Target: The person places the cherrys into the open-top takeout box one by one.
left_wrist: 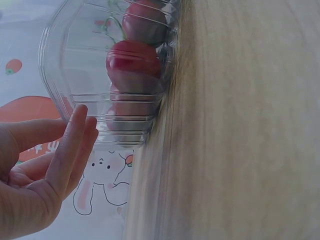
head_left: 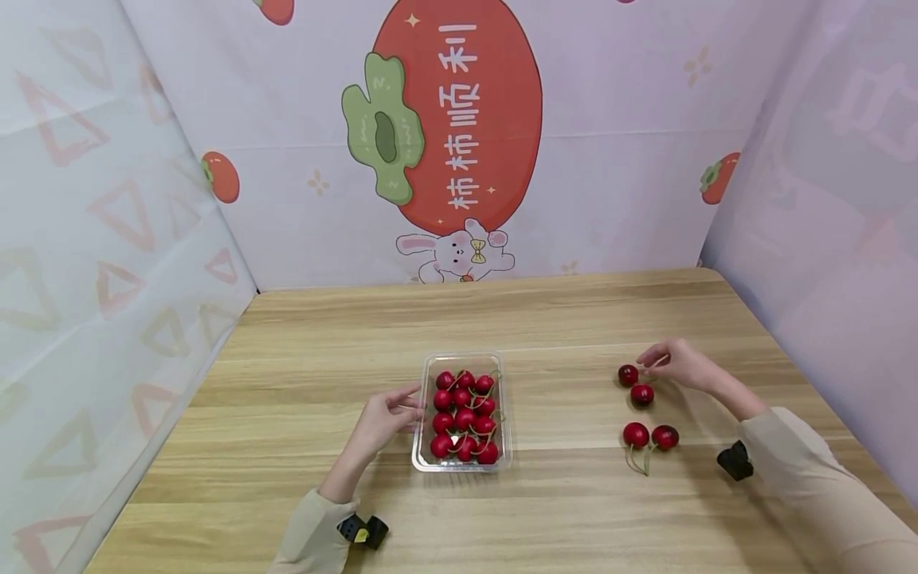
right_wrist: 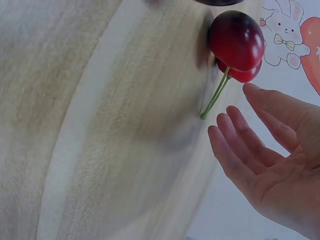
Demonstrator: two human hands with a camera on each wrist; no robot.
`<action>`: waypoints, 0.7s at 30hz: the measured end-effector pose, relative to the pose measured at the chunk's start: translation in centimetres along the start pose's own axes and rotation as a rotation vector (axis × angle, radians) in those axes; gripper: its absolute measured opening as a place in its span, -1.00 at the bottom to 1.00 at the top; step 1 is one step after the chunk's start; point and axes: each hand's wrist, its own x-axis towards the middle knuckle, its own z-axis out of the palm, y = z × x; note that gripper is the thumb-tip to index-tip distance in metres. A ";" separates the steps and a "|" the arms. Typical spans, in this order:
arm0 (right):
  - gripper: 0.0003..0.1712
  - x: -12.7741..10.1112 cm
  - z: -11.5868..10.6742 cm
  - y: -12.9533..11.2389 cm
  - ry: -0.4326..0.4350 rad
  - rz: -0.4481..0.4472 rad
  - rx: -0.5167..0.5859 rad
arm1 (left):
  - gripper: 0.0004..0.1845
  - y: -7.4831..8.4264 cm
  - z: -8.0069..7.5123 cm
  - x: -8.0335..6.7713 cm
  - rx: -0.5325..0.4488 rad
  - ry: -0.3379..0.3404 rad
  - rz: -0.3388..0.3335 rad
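A clear plastic box (head_left: 506, 446) holds several red cherries (head_left: 464, 418) with green stems, in rows. At its left wall is my left hand (head_left: 387, 418); in the left wrist view the fingertips (left_wrist: 80, 112) are extended right at the rim, not curled round it. Over on the right, my right hand (head_left: 677, 363) is beside a pair of cherries (head_left: 641, 395). The right wrist view shows that pair's joined green stems (right_wrist: 216, 97) in front of the spread fingers (right_wrist: 220, 145), with nothing held. Closer to me lies another pair of cherries (head_left: 635, 435), stems toward me.
The wooden table (head_left: 559, 510) reaches back to a printed cloth wall (head_left: 617, 199) with a big persimmon and a rabbit. Cloth walls also rise at left (head_left: 107, 263) and right (head_left: 832, 207). Small black devices are strapped by both sleeves (head_left: 796, 458).
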 end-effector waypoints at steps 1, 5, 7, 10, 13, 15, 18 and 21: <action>-0.77 0.0 0.0 0.1 -0.001 0.003 0.000 | -0.53 0.0 0.0 0.0 -0.001 0.000 0.000; -0.77 0.1 0.1 0.4 -0.004 0.014 -0.003 | -0.52 -0.1 0.0 0.0 0.001 -0.001 0.000; -0.77 0.1 0.1 0.6 -0.005 0.020 -0.009 | -0.52 -0.1 0.0 0.0 0.001 -0.002 0.000; -0.76 0.2 0.1 0.7 -0.009 0.028 -0.022 | -0.52 -0.1 0.0 0.0 0.000 -0.003 0.002; -0.77 0.3 0.1 0.9 -0.014 0.037 -0.040 | -0.53 -0.1 0.0 0.0 0.001 -0.001 0.002; -0.78 0.3 0.2 1.0 -0.017 0.038 -0.049 | -0.53 -0.1 0.0 0.0 0.003 0.002 0.001; -0.79 0.4 0.2 1.3 -0.018 0.036 -0.058 | -0.53 -0.2 0.0 0.0 0.007 0.009 -0.002; -0.80 0.4 0.2 1.5 -0.021 0.034 -0.065 | -0.53 -0.1 0.0 0.1 0.011 0.015 -0.008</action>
